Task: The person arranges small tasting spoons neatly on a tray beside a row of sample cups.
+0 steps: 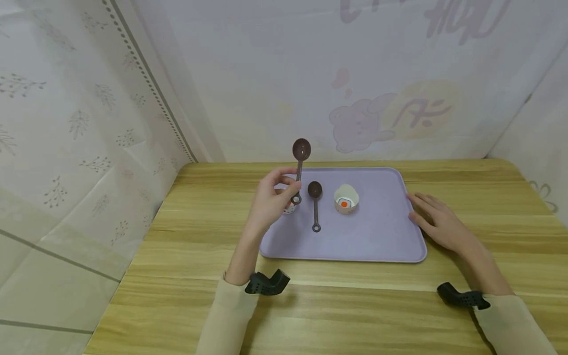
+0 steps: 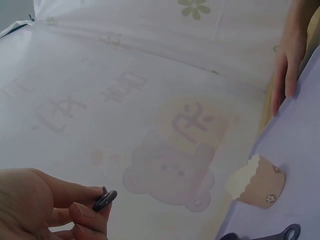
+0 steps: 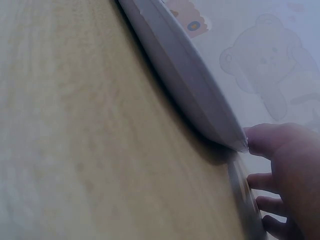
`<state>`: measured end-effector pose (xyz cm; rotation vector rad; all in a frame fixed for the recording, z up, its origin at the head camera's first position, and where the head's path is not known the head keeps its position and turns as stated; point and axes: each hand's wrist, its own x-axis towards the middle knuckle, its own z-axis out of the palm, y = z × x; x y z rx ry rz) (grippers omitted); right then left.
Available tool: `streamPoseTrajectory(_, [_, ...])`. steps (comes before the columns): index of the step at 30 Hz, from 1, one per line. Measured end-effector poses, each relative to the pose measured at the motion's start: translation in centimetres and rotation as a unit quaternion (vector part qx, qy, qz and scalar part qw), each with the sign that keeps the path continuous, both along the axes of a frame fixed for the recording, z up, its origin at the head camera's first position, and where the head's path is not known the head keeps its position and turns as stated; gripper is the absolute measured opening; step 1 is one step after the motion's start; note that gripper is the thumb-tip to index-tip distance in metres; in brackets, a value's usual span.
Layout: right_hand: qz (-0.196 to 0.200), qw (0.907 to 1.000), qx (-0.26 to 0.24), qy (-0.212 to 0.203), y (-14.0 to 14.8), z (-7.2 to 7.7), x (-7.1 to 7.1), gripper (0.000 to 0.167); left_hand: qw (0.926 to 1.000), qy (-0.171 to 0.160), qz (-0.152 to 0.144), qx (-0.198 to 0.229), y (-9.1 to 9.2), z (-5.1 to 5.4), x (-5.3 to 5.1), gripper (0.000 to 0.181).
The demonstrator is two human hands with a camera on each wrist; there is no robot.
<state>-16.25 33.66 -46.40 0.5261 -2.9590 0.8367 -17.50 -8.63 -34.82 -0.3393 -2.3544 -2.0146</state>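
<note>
In the head view my left hand [image 1: 270,199] pinches a dark brown measuring spoon [image 1: 301,149] near its ringed handle end, bowl upward, above the tray's left side. Only the handle end [image 2: 105,200] shows in the left wrist view. A smaller brown measuring spoon [image 1: 315,207] lies on the lilac tray [image 1: 381,236]. To its right stands a scalloped paper cup [image 1: 346,199] with an orange and blue design visible inside. Another patterned cup [image 1: 289,208] is partly hidden behind my left hand. My right hand [image 1: 441,224] touches the tray's right edge, fingers relaxed.
The tray lies on a wooden table [image 1: 177,276]. A pale printed cloth [image 1: 266,74] with a bear picture hangs behind it, and another with leaf sprigs [image 1: 66,148] hangs at the left. Black wrist mounts [image 1: 266,283] sit on both sleeves.
</note>
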Motion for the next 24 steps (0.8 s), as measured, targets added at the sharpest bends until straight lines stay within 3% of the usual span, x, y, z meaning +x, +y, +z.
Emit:
streamPoseTrajectory(12, [0.002,1.0000,0.004,0.006,0.0,-0.1,0.0,0.059,0.9999,-0.011,0.000,0.009,0.5,0.1,0.0,0.030])
streamPoseTrajectory(24, [0.003,1.0000,-0.002,0.007,0.1,-0.1,0.0,0.059,1.0000,-0.003,0.000,0.005,1.1,0.2,-0.2,0.030])
